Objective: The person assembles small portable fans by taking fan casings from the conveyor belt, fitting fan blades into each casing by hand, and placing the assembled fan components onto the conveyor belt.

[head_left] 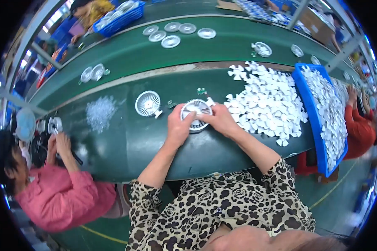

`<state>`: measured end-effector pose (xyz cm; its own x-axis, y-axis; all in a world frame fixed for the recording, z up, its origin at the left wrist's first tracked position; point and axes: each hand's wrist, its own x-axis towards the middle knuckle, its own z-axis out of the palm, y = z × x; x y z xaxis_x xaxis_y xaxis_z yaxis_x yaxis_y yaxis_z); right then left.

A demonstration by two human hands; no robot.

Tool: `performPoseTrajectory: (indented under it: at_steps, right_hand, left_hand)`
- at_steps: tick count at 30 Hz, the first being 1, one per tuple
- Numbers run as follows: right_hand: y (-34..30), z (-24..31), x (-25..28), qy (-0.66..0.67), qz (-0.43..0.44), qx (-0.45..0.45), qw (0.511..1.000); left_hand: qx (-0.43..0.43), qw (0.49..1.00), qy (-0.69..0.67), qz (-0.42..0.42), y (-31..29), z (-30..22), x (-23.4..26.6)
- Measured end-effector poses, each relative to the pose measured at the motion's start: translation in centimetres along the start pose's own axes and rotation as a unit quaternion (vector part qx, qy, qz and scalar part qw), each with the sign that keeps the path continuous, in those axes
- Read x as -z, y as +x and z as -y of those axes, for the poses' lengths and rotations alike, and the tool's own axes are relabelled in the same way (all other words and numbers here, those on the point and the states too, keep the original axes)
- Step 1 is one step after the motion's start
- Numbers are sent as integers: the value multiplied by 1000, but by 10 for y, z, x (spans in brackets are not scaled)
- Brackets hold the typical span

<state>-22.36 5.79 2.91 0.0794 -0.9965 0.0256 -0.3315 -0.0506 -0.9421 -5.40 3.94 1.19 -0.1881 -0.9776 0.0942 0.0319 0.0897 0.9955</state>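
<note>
- Two white fan grilles on the desk (125, 142): one (196, 113) gripped by left hand (178, 127) and right hand (220, 120), fingers closed; second (148, 103) at nine o'clock.
- Blue bin (312, 113) (three o'clock) holds uncounted white blades.

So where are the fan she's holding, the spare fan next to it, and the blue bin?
Held fan (197, 112), head view, on its grille between the hands.
Spare fan (148, 103), head view, on its grille centre.
Blue bin (309, 109), head view, on its near wall.

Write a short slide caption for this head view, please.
Both hands, left and right, hold a round white fan on a green bench, beside a heap of white blades.
</note>
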Motion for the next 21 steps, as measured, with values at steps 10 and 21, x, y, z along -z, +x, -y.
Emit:
performPoseTrajectory:
  at_steps: [10, 21]
  right_hand:
    - [89, 1, 88, 152, -53, -101, 982]
    - [113, -63, 122, -582, -105, 82, 802]
  left_hand:
    - [-136, 946, 153, -251, 28, -19, 63]
    - [-17, 876, 446, -182, 39, 20, 86]
